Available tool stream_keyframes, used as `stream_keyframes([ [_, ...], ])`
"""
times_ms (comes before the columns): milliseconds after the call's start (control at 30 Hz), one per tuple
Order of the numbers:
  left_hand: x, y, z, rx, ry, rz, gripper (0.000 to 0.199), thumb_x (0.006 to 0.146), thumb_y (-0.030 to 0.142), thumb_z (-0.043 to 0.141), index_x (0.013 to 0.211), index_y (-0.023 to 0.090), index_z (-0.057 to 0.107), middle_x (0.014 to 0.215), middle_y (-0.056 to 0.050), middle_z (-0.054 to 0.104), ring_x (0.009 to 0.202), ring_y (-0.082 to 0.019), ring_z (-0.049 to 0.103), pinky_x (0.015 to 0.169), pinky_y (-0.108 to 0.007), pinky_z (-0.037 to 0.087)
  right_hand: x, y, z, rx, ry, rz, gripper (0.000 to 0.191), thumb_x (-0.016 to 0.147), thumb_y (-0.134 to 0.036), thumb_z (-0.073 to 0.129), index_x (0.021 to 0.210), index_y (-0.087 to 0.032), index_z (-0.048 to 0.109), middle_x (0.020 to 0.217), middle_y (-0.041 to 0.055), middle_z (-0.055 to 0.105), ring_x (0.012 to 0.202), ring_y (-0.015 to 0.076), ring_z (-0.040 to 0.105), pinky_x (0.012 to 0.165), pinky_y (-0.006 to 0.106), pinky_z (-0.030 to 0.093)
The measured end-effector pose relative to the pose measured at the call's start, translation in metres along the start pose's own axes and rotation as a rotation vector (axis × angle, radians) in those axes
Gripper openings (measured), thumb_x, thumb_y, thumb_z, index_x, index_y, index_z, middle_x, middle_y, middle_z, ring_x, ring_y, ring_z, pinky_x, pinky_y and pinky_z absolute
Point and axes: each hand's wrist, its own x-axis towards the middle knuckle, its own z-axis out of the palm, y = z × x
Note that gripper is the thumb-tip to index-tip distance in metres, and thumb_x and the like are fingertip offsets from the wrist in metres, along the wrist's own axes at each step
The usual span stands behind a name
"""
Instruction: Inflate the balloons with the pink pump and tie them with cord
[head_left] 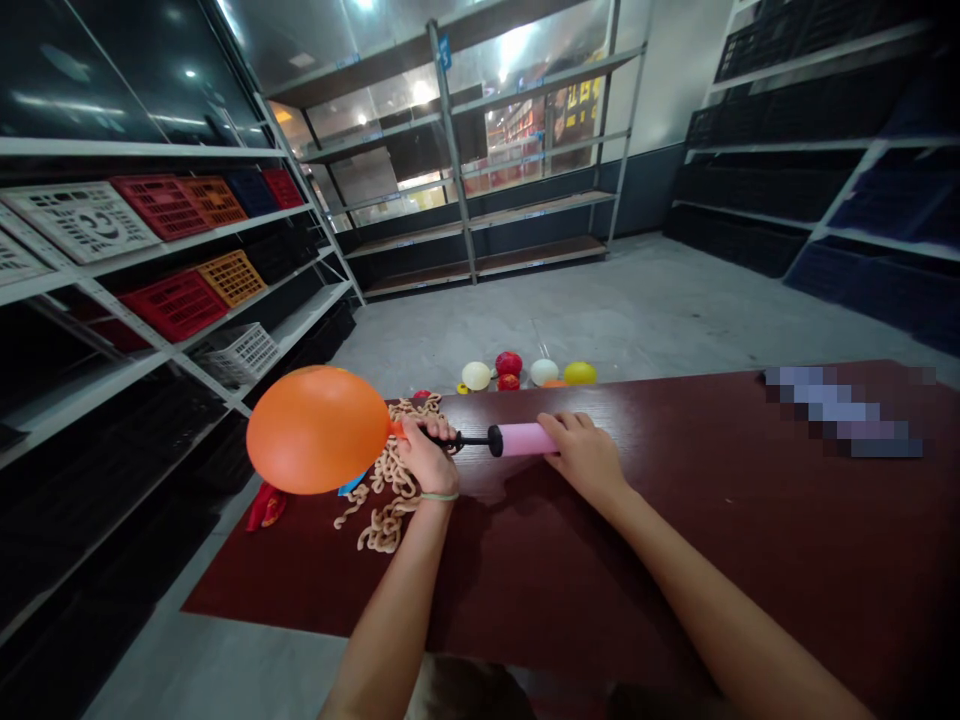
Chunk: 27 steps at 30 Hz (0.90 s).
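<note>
An inflated orange balloon hangs off the left side of my left hand. The fingers of that hand are wrapped round the balloon's neck and the black nozzle end of a hand pump. A black rod shows between my hands. My right hand is closed round the pump's pink barrel. Beneath and beside my left hand, twisted beige balloons lie in a tangled pile on the dark red table. A blue piece pokes out by the pile.
Red crumpled items lie at the table's left edge. Beyond the far edge are several small balloons, among them a white one and a yellow one. A blurred object rests at the right. Shelves with crates stand left.
</note>
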Motion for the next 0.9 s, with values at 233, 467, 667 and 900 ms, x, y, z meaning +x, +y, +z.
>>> stream_keyframes([
  [233,0.004,0.012,0.002,-0.038,0.076,0.045,0.026,0.088,0.031,0.058,0.071,0.020,0.042,0.051,0.008,0.038,0.040,-0.007,0.038,0.044,-0.022,0.030,0.006,0.036,0.003,0.032,0.072,0.128,0.034,0.084,-0.016,0.057,0.117,-0.023,0.056,0.116,0.0081,0.059,0.110,0.0240,0.048,0.077,0.030,0.037],
  [467,-0.008,0.003,0.002,-0.007,0.042,0.007,0.034,0.089,0.039,0.060,0.069,0.021,0.038,0.050,0.008,0.036,0.039,-0.007,0.035,0.041,-0.021,0.028,-0.008,-0.035,-0.005,-0.044,-0.049,0.066,0.033,0.084,-0.022,0.060,0.116,-0.024,0.054,0.109,0.0071,0.060,0.101,0.0238,0.050,0.062,0.029,0.033],
  [667,-0.010,-0.009,0.002,-0.006,-0.038,-0.015,0.034,0.089,0.043,0.061,0.072,0.020,0.043,0.052,0.008,0.039,0.040,-0.007,0.038,0.043,-0.021,0.031,-0.007,-0.040,0.001,-0.019,-0.037,-0.054,0.044,0.082,-0.022,0.063,0.124,-0.025,0.051,0.113,0.0052,0.060,0.101,0.0218,0.051,0.062,0.030,0.034],
  [900,0.003,0.007,0.003,-0.029,0.054,-0.014,0.030,0.093,0.036,0.054,0.071,0.021,0.039,0.053,0.007,0.039,0.043,-0.008,0.040,0.045,-0.023,0.033,0.003,0.016,-0.003,-0.037,0.029,0.030,0.043,0.080,-0.020,0.064,0.122,-0.025,0.054,0.116,0.0060,0.060,0.107,0.0239,0.049,0.075,0.031,0.036],
])
